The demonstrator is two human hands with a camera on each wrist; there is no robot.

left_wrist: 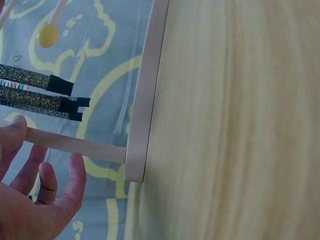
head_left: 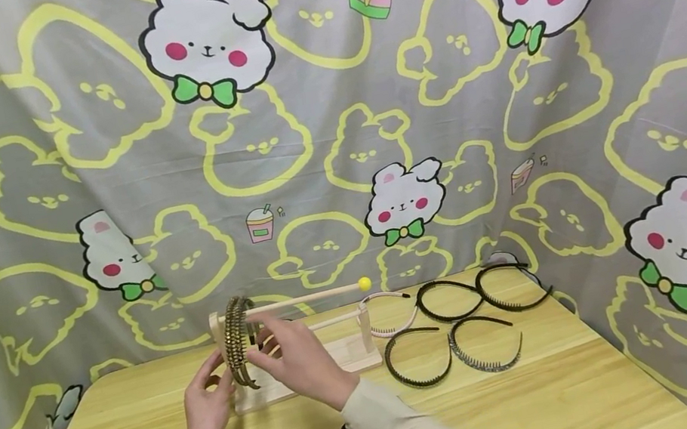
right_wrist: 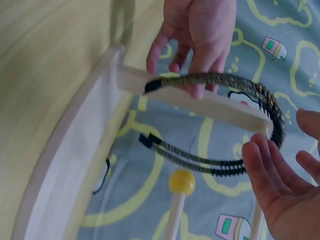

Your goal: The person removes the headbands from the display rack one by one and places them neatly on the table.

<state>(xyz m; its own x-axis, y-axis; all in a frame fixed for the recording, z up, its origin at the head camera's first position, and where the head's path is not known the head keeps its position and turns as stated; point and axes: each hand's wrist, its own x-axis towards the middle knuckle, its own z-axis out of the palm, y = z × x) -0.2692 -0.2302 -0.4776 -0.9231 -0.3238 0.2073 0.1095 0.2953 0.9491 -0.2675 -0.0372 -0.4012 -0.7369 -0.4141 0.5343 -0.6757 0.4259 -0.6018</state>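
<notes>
Several dark, gold-flecked headbands hang at the left end of a wooden rack's upper rod. My left hand grips the rack's left upright, thumb on one side and fingers on the other, just below the headbands. In the right wrist view, my right hand has its fingers extended at the curved top of the headbands, with the thumb apart. Whether those fingertips touch the bands is hard to tell. The free ends of the hanging headbands point down in the left wrist view.
Right of the rack on the wooden table lie black headbands, a grey patterned one and a pale pink one. A yellow ball caps the upper rod's right end. A patterned curtain hangs behind the table.
</notes>
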